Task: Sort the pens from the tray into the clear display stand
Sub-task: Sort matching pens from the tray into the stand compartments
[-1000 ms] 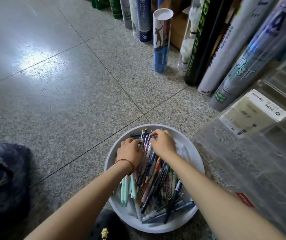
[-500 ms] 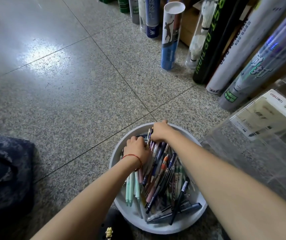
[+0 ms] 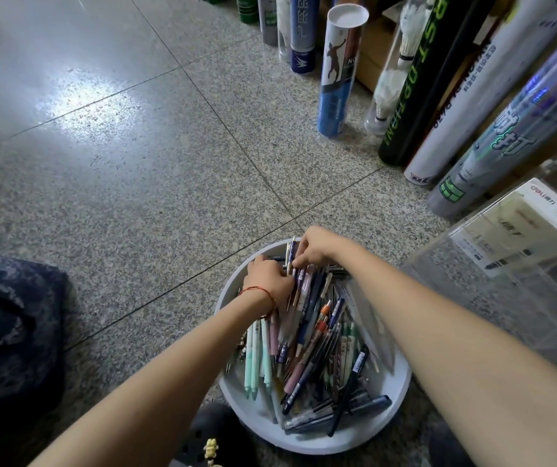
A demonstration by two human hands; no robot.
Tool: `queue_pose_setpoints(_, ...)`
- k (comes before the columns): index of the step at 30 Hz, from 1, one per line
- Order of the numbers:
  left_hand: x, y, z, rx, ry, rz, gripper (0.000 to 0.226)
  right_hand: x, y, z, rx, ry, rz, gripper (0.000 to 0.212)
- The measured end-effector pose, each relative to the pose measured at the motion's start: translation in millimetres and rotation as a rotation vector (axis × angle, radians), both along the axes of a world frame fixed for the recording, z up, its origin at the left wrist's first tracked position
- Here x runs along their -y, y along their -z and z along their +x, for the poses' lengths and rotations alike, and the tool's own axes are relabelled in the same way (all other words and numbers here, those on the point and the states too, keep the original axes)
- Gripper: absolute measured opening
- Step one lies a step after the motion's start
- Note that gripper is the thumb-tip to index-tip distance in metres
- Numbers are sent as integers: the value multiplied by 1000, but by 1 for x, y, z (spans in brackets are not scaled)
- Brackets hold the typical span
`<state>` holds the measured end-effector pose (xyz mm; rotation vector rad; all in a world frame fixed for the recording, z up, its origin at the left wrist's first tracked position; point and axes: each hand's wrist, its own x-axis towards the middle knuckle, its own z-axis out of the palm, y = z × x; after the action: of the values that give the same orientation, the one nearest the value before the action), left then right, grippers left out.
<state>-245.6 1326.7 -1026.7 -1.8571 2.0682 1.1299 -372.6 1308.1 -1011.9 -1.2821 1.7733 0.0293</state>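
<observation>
Floor [image 3: 135, 197] of speckled grey tile carries everything here; there is no bench. At the right stands the clear display stand [image 3: 506, 281], its label reading "deli" with a code that looks like S856. Behind it lean tall shuttlecock tubes [image 3: 415, 96]. One is black with green lettering I cannot read in full, and the upright blue and white tube [image 3: 338, 72] shows a player's silhouette. A dark bag [image 3: 7, 332] at the left shows the letters "ACE".

The round white tray [image 3: 321, 446] sits just beside the stand, to its left, heaped with pens [image 3: 307, 348] whose long axes mostly run from the person outward. Both hands work at the far rim. The right hand [image 3: 317, 246] has its fingers pinched on the top of a dark blue pen [image 3: 291, 254], which tilts up out of the heap and points away. The left hand [image 3: 268, 278], a red cord at its wrist, is curled down into the pile touching that pen's neighbours. I cannot tell whether it grips any.

The stand lies to the right, so the right hand looks the nearer one to carry that pen over.
</observation>
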Motion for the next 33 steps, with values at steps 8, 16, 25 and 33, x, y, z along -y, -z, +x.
queue_pose_setpoints(8,-1,-11,6,-131,-143,-135,20,-5,-37,-24,323,172,57,20)
queue_pose_setpoints(16,-5,-50,9,-646,-287,16,25,-13,-80,-41,359,120,-121,13)
queue_pose_setpoints(25,-42,-163,-17,-893,-111,323,23,-60,-194,-60,450,336,-350,13)
queue_pose_setpoints(33,-107,-332,-49,-1118,122,465,13,-165,-372,-101,732,329,-454,14)
